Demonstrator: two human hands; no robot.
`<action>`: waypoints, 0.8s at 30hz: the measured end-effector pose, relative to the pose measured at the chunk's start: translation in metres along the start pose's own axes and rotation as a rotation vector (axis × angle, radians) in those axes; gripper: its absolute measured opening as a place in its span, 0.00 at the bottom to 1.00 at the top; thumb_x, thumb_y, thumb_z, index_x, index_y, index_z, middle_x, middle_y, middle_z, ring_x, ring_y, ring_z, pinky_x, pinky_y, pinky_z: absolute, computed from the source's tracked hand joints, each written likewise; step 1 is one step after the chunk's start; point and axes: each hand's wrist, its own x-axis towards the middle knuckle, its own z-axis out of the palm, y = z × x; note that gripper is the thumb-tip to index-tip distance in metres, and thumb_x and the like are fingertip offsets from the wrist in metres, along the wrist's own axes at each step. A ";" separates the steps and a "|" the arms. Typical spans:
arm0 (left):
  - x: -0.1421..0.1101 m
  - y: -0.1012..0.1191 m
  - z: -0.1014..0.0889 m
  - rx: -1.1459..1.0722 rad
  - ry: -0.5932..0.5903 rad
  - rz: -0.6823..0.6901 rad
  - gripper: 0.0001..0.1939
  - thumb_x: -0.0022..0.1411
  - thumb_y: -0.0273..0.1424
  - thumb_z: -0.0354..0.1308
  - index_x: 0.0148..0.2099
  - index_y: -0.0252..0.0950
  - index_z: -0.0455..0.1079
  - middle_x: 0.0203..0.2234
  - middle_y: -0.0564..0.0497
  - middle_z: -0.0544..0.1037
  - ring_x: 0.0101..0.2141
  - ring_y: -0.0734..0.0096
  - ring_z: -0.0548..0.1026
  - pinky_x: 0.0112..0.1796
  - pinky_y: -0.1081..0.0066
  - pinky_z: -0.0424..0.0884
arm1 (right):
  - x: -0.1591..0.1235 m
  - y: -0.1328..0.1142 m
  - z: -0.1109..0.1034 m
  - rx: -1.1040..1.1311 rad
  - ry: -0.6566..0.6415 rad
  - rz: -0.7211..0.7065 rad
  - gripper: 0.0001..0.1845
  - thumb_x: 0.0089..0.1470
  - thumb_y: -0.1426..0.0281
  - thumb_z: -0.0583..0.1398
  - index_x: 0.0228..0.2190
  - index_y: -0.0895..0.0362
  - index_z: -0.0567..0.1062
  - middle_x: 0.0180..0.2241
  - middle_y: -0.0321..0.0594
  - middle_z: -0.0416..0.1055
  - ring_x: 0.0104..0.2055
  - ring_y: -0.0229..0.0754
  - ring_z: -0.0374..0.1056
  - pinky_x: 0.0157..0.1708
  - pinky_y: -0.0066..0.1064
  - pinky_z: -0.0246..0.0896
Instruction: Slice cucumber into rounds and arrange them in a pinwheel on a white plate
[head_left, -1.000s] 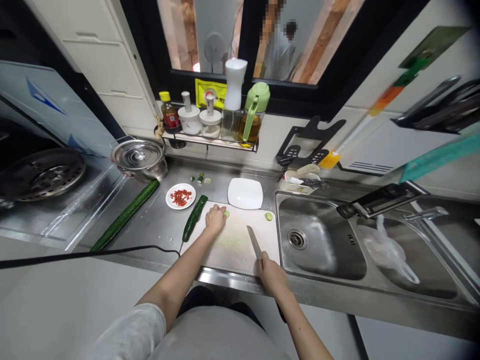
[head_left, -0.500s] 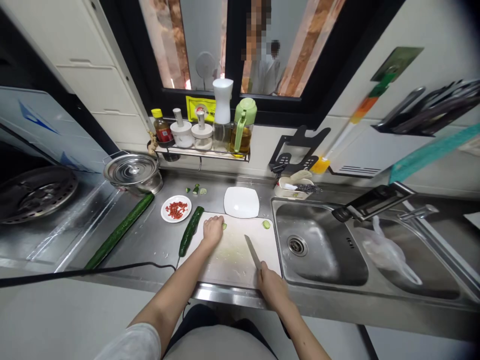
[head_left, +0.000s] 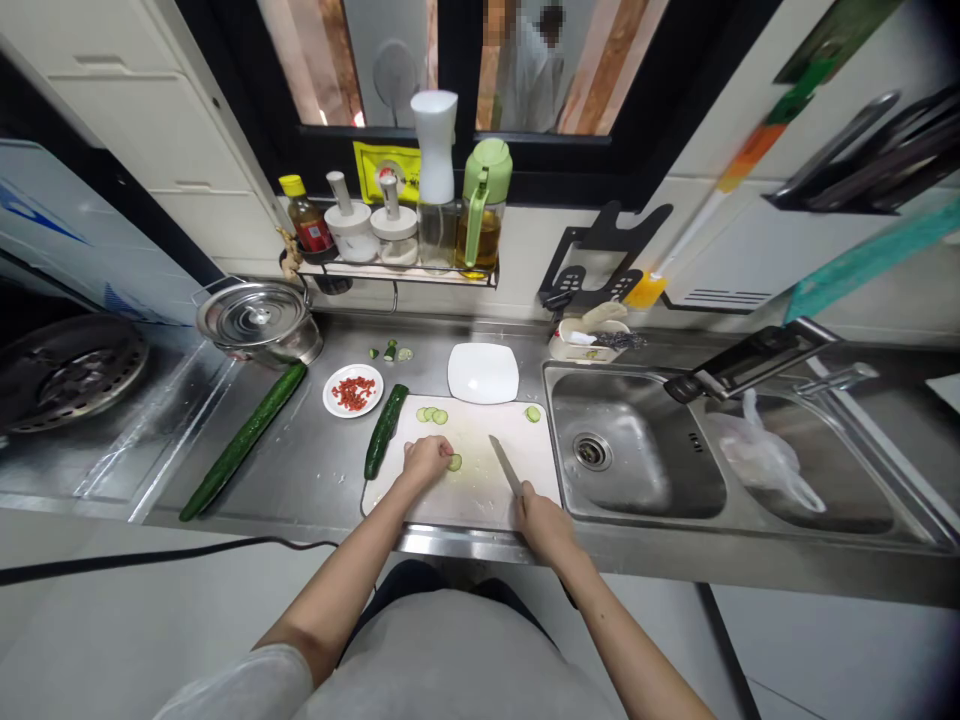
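My left hand [head_left: 424,459] rests curled on the white cutting board [head_left: 480,490], its fingers closed on a cucumber slice [head_left: 454,462] at their tips. My right hand [head_left: 541,522] grips the handle of a knife [head_left: 505,466], whose blade lies flat on the board, pointing away from me. Three cucumber slices [head_left: 430,414] lie at the board's far left edge, and one more slice [head_left: 533,413] sits at its far right corner. A half cucumber [head_left: 385,431] lies along the board's left side.
A long whole cucumber [head_left: 244,440] lies on the steel counter at left, by a small plate of chopped red chilli [head_left: 352,390]. A white square plate [head_left: 483,373] is behind the board. A lidded pot [head_left: 255,320] stands left, a double sink [head_left: 637,465] right. A condiment rack [head_left: 397,230] lines the wall.
My left hand has drawn back toward me from the board's far edge, uncovering the slices there and bringing one slice along. The knife hand has barely moved. The camera has tilted down.
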 end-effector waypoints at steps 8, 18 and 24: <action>0.001 -0.011 0.005 0.088 0.061 0.015 0.11 0.55 0.28 0.53 0.39 0.43 0.74 0.37 0.51 0.80 0.43 0.62 0.73 0.46 0.61 0.56 | -0.010 -0.004 -0.012 -0.068 0.038 -0.082 0.17 0.64 0.64 0.43 0.47 0.56 0.64 0.38 0.48 0.75 0.41 0.46 0.71 0.37 0.32 0.55; 0.011 -0.019 0.003 0.012 0.003 -0.022 0.10 0.52 0.29 0.58 0.38 0.44 0.73 0.35 0.55 0.79 0.43 0.65 0.71 0.46 0.63 0.56 | -0.022 -0.031 -0.013 -0.109 -0.008 -0.220 0.15 0.64 0.66 0.44 0.44 0.55 0.66 0.36 0.46 0.75 0.39 0.45 0.71 0.35 0.31 0.53; 0.011 -0.017 0.000 0.019 -0.008 -0.026 0.09 0.53 0.30 0.59 0.39 0.43 0.72 0.36 0.54 0.79 0.43 0.65 0.72 0.45 0.63 0.56 | -0.020 -0.035 -0.012 -0.119 -0.027 -0.224 0.15 0.63 0.67 0.45 0.45 0.56 0.66 0.36 0.47 0.75 0.40 0.45 0.71 0.36 0.31 0.54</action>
